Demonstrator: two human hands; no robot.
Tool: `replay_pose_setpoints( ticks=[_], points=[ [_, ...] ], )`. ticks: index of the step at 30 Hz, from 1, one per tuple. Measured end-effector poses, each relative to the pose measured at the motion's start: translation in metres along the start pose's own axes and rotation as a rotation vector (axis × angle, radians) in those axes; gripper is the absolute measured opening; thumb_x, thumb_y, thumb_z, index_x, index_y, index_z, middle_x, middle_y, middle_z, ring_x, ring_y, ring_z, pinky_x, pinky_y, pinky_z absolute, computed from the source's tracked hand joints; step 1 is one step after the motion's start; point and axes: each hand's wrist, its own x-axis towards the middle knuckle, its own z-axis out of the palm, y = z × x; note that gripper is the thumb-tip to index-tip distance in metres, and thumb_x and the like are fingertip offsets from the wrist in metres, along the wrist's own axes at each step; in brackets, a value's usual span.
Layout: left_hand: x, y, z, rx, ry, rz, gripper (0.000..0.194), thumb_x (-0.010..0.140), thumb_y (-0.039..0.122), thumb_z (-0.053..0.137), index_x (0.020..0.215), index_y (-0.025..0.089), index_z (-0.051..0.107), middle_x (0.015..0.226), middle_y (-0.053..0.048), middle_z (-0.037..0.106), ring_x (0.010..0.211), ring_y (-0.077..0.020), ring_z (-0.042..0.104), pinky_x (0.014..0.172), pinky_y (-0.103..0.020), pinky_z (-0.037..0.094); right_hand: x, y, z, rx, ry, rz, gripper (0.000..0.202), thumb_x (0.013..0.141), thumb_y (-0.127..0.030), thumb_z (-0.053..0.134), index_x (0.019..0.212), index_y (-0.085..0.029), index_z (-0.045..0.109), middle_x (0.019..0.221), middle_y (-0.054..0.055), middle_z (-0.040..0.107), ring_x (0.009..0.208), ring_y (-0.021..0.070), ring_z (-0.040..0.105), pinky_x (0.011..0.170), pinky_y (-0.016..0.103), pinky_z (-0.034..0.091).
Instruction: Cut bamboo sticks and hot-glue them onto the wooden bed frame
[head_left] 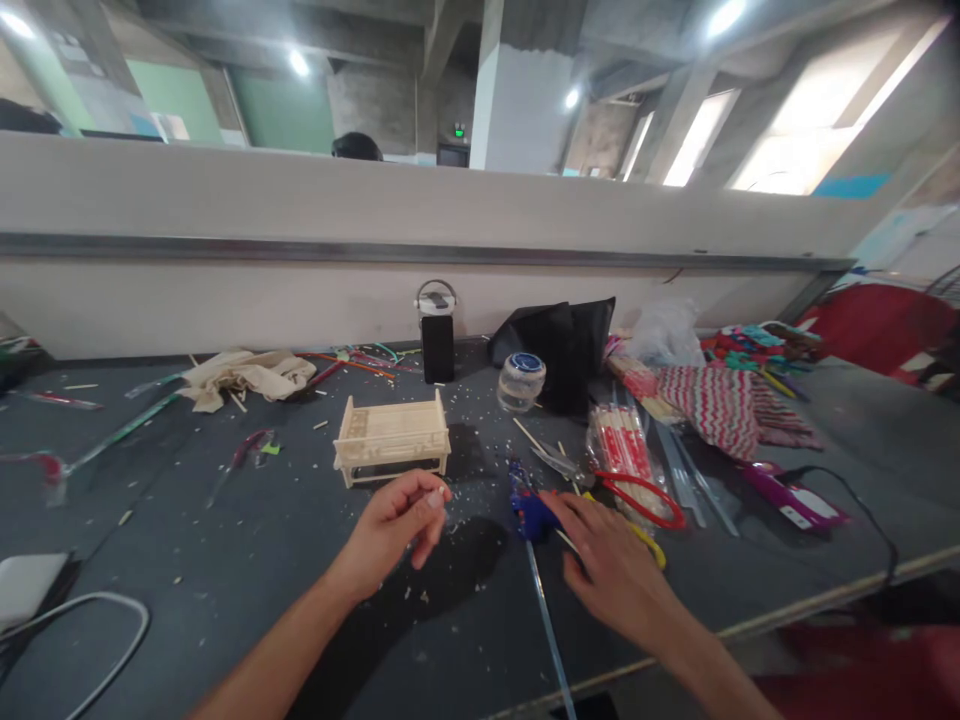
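Observation:
My left hand (394,525) is closed in a pinch just in front of a small wooden bench-like model (392,432). A tiny pale bit shows at its fingertips, too small to name. The model stands upright on the dark table and is built of thin sticks. To the right, my right hand (604,550) reaches over a blue glue gun (534,515), fingers stretched out, their tips at its body. A long clear glue stick (551,635) runs from the gun toward the table's front edge. My right hand partly hides the gun and some yellow-handled scissors (651,546).
Behind the gun lie red-handled scissors (660,515), a bag of red-and-white sticks (622,440) and a lidded clear jar (520,385). A phone (437,350) leans upright at the back. Crumpled cloth (251,378) lies left, and a purple corded device (795,497) right. Scraps dot the tabletop.

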Motion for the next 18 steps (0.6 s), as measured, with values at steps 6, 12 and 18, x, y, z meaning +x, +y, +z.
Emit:
replay_pose_setpoints(
  ticks=[6,12,18],
  points=[
    [-0.004,-0.009,0.007,0.039,-0.129,0.018,0.024,0.085,0.038,0.059,0.089,0.017,0.051,0.07,0.0,0.063,0.049,-0.0079,0.056,0.049,-0.02,0.041,0.018,-0.011,0.013,-0.145,-0.064,0.086,0.049,0.077,-0.014,0.05,0.126,-0.012,0.055,0.091,0.012,0.062,0.08,0.0274,0.06,0.074,0.043,0.048],
    [-0.001,-0.014,0.006,0.141,-0.022,0.057,0.025,0.082,0.039,0.061,0.088,0.015,0.061,0.076,-0.002,0.063,0.052,-0.0082,0.058,0.051,-0.022,0.046,0.026,0.009,0.0,0.296,0.101,0.235,0.026,0.078,-0.028,0.057,0.102,-0.02,0.062,0.093,0.007,0.067,0.082,0.0239,0.064,0.073,0.036,0.05],
    [0.003,-0.016,0.005,0.105,0.095,0.055,0.024,0.078,0.038,0.064,0.085,0.015,0.062,0.068,0.001,0.063,0.051,-0.009,0.056,0.053,-0.023,0.046,0.023,-0.013,-0.038,0.922,0.185,0.529,0.035,0.084,-0.052,0.053,0.088,-0.02,0.066,0.068,0.004,0.065,0.063,0.0189,0.061,0.058,0.03,0.048]
  ],
)
